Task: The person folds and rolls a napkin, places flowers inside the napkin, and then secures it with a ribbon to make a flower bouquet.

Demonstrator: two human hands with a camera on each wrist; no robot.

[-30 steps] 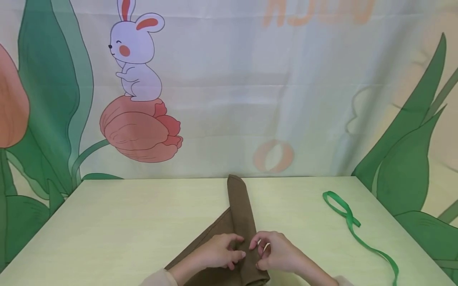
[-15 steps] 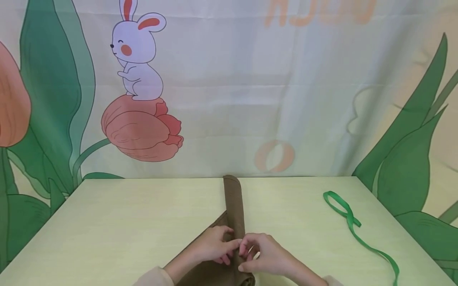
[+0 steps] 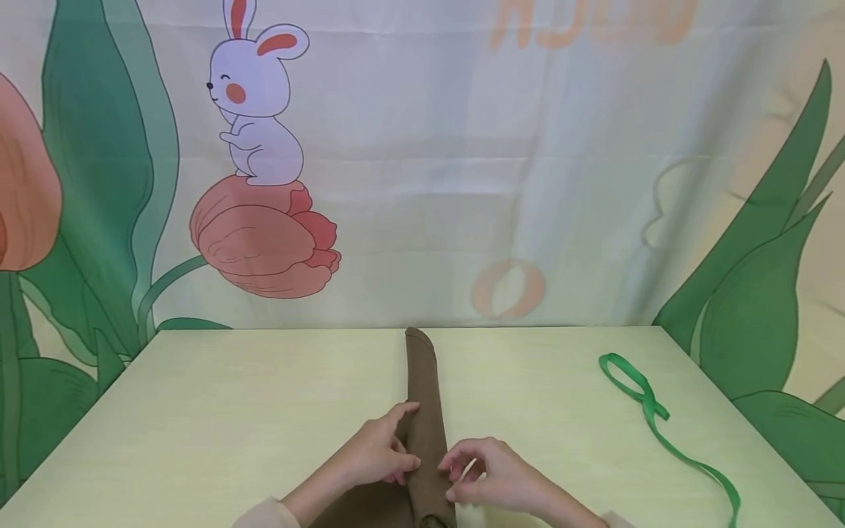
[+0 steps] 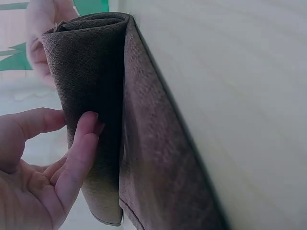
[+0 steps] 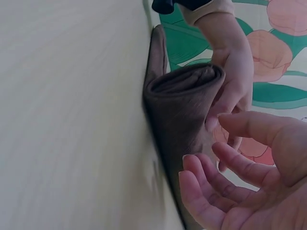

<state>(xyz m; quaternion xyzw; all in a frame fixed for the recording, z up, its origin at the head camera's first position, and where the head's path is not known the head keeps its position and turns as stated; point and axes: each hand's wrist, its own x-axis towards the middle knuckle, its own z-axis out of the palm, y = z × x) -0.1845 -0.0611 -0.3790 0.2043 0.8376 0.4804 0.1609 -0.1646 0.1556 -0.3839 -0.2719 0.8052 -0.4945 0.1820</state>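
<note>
A brown cloth [image 3: 425, 433] lies on the table, partly wound into a long roll that points away from me. The flat part [image 3: 370, 506] spreads to the left of the roll. My left hand [image 3: 376, 451] touches the roll's left side with thumb and fingers extended. On the right side, my right hand [image 3: 495, 473] has loosely bent fingers at the roll's edge, not wrapped round it. Spiral layers show at the near end of the cloth roll [image 5: 182, 86] in the right wrist view. In the left wrist view, left fingertips [image 4: 88, 122] rest against the cloth.
A green ribbon [image 3: 686, 458] with a loop at its far end lies on the right of the pale table [image 3: 231, 411]. Behind the table's far edge hangs a backdrop [image 3: 409, 183] printed with a rabbit, tulips and leaves.
The cloth roll has shifted left across the table, and less of the flat part shows. Both hands have moved left along with it. The green ribbon stays put.
</note>
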